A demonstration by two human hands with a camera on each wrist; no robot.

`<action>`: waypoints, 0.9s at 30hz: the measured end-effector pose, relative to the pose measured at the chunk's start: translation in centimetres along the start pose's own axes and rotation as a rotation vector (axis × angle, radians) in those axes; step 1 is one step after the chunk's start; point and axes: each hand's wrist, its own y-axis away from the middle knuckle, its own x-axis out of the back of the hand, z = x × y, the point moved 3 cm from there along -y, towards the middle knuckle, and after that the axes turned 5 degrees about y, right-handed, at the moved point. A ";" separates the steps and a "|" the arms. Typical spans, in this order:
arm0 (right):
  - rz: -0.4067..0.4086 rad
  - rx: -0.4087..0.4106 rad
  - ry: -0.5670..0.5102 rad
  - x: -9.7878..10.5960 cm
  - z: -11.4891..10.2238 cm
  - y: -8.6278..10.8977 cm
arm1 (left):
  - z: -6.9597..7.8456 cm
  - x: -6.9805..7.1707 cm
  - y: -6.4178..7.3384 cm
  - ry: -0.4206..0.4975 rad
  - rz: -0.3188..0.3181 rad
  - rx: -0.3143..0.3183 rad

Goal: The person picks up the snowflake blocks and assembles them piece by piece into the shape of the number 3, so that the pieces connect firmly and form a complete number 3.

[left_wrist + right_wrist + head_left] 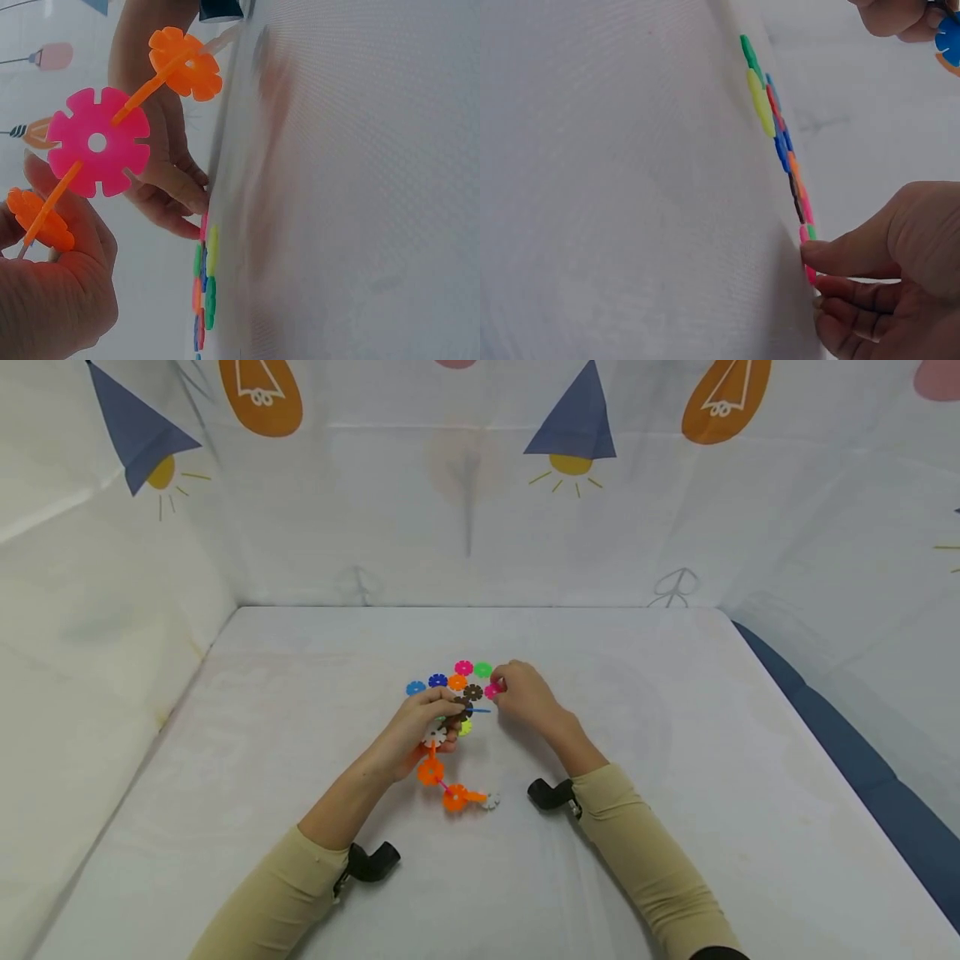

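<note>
My left hand (pixel 412 731) grips one end of a chain of slotted plastic flower discs, raised over the table. Orange discs (pixel 431 771) and a white disc (pixel 491 801) dangle from it toward me, and the left wrist view shows a pink disc (pixel 120 142) set between orange ones. A dark brown disc and a blue one seen edge-on (pixel 480 711) stick out past my left fingertips. Beyond it, my right hand (pixel 528 693) pinches a flat pink disc (pixel 491 691) at the right end of the loose discs, thumb on top in the right wrist view.
Several loose discs lie flat close together on the white table (pixel 637 860): light blue (pixel 416 687), dark blue (pixel 437 680), orange (pixel 457 682), pink (pixel 463 667), green (pixel 483 669) and brown (pixel 472 692). White printed cloth hangs behind and at the sides.
</note>
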 end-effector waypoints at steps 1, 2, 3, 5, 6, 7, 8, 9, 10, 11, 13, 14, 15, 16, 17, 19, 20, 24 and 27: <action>-0.010 -0.007 -0.013 0.0 0.1 0.0 | 0.0 0.0 0.0 -0.002 0.001 0.000; -0.018 -0.013 -0.025 0.1 0.1 0.1 | 0.0 0.0 0.0 -0.002 0.002 0.002; -0.027 -0.020 -0.033 0.2 0.2 0.1 | 0.0 0.0 0.0 -0.004 0.004 0.002; -0.043 -0.032 -0.052 0.3 0.3 0.1 | -0.1 0.0 0.0 -0.004 0.008 0.002; -0.049 -0.033 -0.060 0.3 0.3 0.1 | -0.1 0.0 0.0 -0.004 0.011 0.000; -0.055 -0.027 -0.069 0.3 0.4 0.1 | -0.1 0.0 0.0 -0.004 0.014 -0.002; -0.060 -0.017 -0.074 0.3 0.5 0.1 | -0.1 0.0 0.0 -0.003 0.016 -0.005; -0.064 -0.007 -0.078 0.2 0.5 0.0 | -0.1 0.0 0.0 -0.001 0.018 -0.008; -0.066 0.005 -0.085 0.2 0.5 0.0 | -0.1 0.0 0.0 0.000 0.019 -0.011; -0.068 0.014 -0.091 0.2 0.5 0.0 | -0.1 0.1 0.0 0.000 0.020 -0.014; -0.072 0.025 -0.096 0.2 0.4 0.0 | -0.1 0.1 0.0 0.003 0.019 -0.018; -0.074 0.025 -0.094 0.2 0.4 0.0 | -0.1 0.1 0.0 0.004 0.018 -0.019; -0.076 0.021 -0.094 0.3 0.3 0.0 | -0.1 0.1 -0.1 0.006 0.018 -0.019; -0.080 0.016 -0.095 0.3 0.3 0.0 | -0.1 0.0 -0.1 0.006 0.018 -0.020; -0.084 0.013 -0.091 0.3 0.3 0.0 | -0.1 0.0 -0.1 0.006 0.018 -0.020; -0.093 0.008 -0.082 0.2 0.2 0.0 | -0.2 0.0 -0.2 0.005 0.021 -0.018; -0.098 0.005 -0.079 0.2 0.2 0.1 | -0.2 0.0 -0.2 0.005 0.023 -0.017; -0.111 -0.014 -0.060 0.2 0.2 0.2 | -0.2 0.0 -0.2 0.007 0.030 -0.012; -0.118 -0.025 -0.073 0.1 0.3 0.3 | -0.3 0.0 -0.2 0.010 0.034 -0.011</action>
